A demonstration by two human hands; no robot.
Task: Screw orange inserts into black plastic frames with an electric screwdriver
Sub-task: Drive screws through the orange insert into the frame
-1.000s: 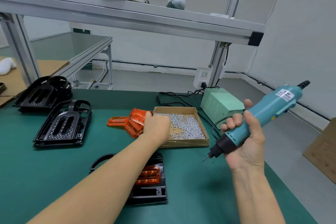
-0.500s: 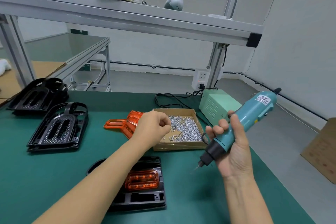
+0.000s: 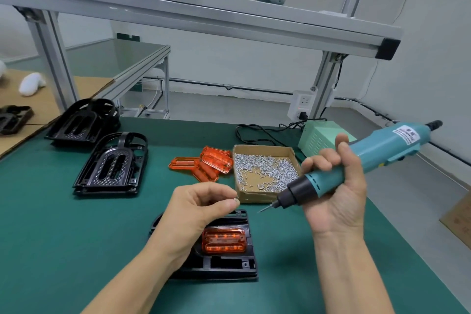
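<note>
Fingers of right hand (image 3: 336, 186) wrap the electric screwdriver (image 3: 356, 163); left hand (image 3: 201, 208) grip pinches a small screw (image 3: 236, 200).

Pale walls (image 3: 438, 33) and grey floor (image 3: 229, 107) surround a green-topped workbench (image 3: 51, 237) framed by aluminium rails (image 3: 204, 18).

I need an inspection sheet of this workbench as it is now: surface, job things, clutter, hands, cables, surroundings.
Surface: green mat on the bench.
Job's things: black frame with an orange insert seated in it; spare orange inserts; screws in a cardboard box; two stacks of black frames.
Clutter: nothing seen.
Hands: left hand pinches a small screw; right hand grips the electric screwdriver, its bit clear of the frame.
Cables: black cable coiled behind the box.
Surroundings: green power supply, wall socket, aluminium shelf.
</note>
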